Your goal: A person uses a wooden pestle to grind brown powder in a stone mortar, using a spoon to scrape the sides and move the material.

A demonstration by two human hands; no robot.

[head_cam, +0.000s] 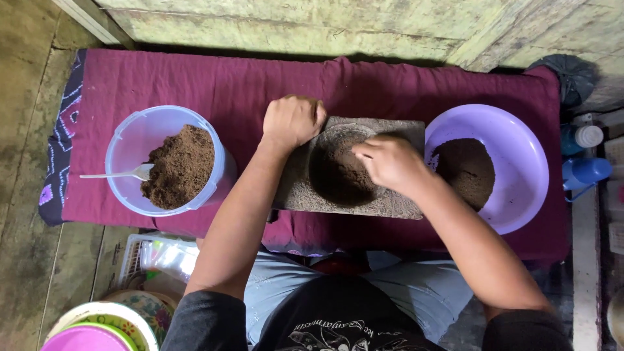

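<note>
A flat grey grinding stone with a round hollow lies on a maroon cloth. Dark brown powder fills the hollow. My left hand is closed over the stone's far left corner. My right hand rests on the powder in the hollow with fingers curled; whether it holds anything is hidden. A clear plastic tub at left holds lighter brown powder and a white spoon. A purple basin at right holds dark fine powder.
A green wooden wall runs behind the cloth. Blue bottles stand at the far right. A white basket with plastic bags and stacked coloured plates sit at lower left on the wooden floor.
</note>
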